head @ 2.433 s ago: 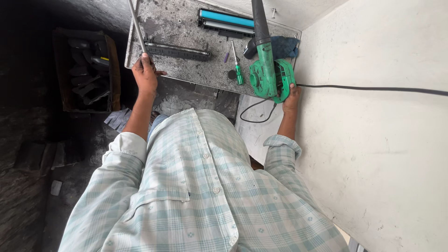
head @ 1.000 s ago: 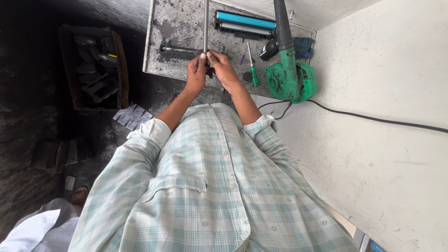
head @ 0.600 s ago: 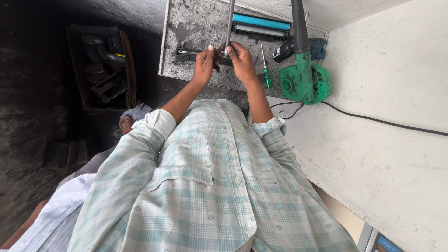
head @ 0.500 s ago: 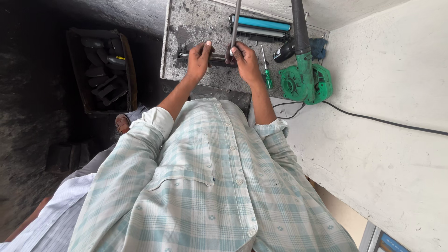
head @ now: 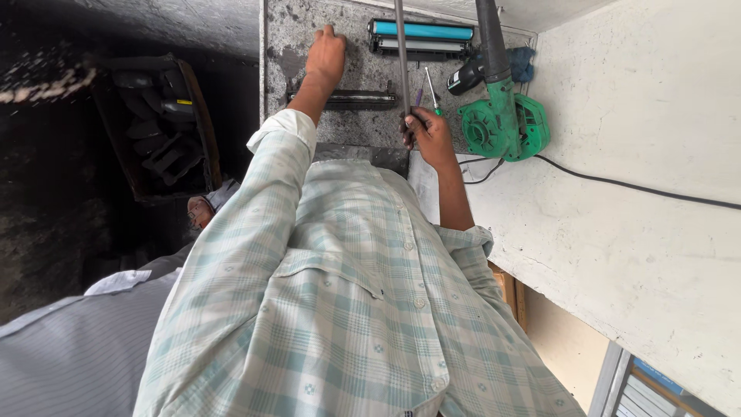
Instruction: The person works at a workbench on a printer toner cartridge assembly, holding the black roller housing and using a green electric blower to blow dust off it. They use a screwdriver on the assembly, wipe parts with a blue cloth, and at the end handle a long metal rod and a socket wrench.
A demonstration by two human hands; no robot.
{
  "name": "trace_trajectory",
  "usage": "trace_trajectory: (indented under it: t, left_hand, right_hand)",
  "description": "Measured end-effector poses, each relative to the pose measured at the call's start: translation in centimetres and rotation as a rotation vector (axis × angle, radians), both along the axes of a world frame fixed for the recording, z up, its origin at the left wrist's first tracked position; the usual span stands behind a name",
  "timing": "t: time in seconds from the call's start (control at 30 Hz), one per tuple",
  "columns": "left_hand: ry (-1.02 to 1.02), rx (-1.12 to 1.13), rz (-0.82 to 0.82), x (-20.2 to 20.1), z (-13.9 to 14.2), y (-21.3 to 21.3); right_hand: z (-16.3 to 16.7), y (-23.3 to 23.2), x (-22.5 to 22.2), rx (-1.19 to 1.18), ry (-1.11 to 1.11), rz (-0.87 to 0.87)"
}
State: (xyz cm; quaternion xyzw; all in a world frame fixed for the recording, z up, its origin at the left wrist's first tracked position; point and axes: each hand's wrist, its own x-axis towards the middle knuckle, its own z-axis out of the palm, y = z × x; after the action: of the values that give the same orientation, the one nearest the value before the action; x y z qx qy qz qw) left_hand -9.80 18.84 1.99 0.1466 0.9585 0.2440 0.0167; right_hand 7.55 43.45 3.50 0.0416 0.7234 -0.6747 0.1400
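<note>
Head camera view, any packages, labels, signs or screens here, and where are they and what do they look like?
No clear package, sign or screen shows.
Possible label: a small blue patch on a slanted frame at the bottom right corner, too blurred and cropped to tell.

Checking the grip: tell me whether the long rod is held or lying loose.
Held: the right hand is closed around the rod's near end, above the tray.

Pale green-and-white plaid shirt (head: 347, 309), bright green blower (head: 505, 123), teal roller (head: 421, 30), sooty grey tray (head: 347, 73), white wall (head: 641, 154).
</note>
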Motion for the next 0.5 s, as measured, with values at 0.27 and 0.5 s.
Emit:
trace_trajectory:
  t: [0.27,0.5]
  left_hand:
    - [-0.045,0.013,-0.019,-0.7,0.5,-0.6]
    - [-0.059,0.464,0.236,0.6,1.4,-3.5]
  right_hand:
    - [-0.5,0.8,0.4,0.049,-0.056,0.029]
    - [-1.1,0.0,-0.8,0.017,-0.048,0.091]
